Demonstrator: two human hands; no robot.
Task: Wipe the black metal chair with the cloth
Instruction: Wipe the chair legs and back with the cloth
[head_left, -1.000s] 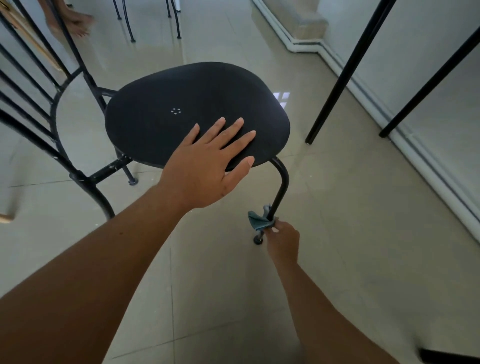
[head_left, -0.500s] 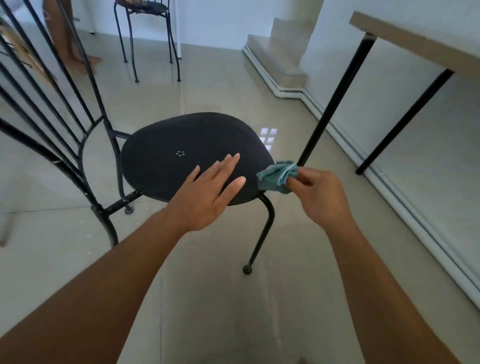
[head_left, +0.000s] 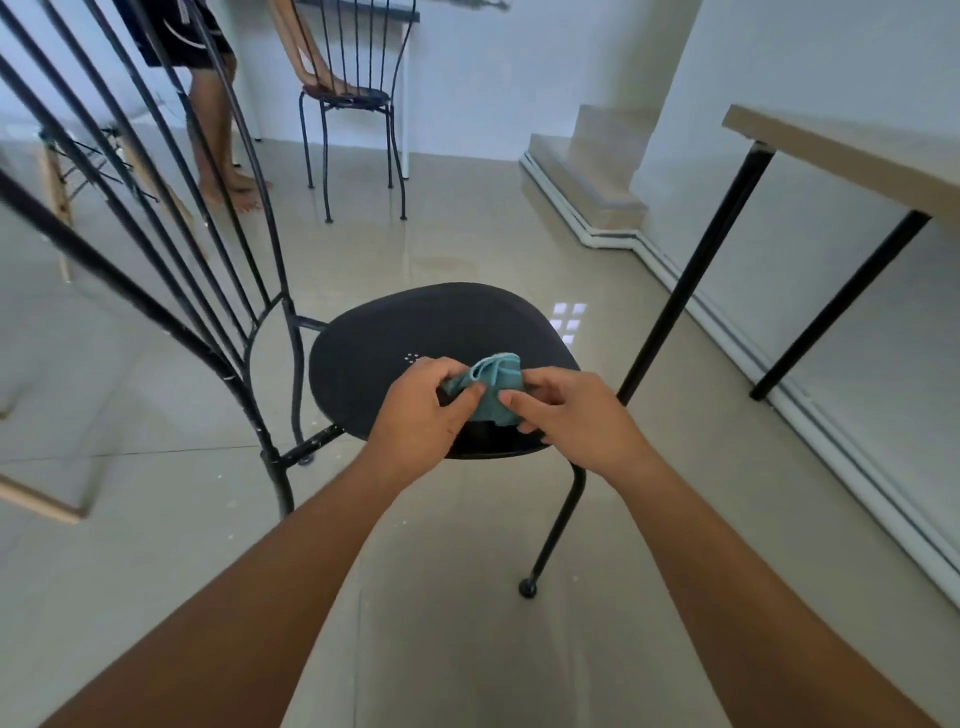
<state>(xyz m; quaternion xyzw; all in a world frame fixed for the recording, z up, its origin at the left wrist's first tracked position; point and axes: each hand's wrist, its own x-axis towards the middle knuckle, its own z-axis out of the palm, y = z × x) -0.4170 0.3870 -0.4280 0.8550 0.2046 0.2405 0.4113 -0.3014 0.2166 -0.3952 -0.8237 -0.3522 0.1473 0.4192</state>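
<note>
both hands meet ahead, fingers curled, pinching; forearms extended

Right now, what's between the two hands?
The crumpled teal cloth: left hand and right hand both pinch it over the black metal chair's round seat, seen in the head view.

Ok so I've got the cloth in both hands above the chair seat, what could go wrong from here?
Both the left hand and the right hand pinch the cloth, so neither steadies the chair. On the glossy tiled floor it might slide once you push. The cloth is bunched up, so a wipe could miss patches unless you spread it. The black table leg stands close to the chair's right side, and a wide stroke might knock it.
</note>
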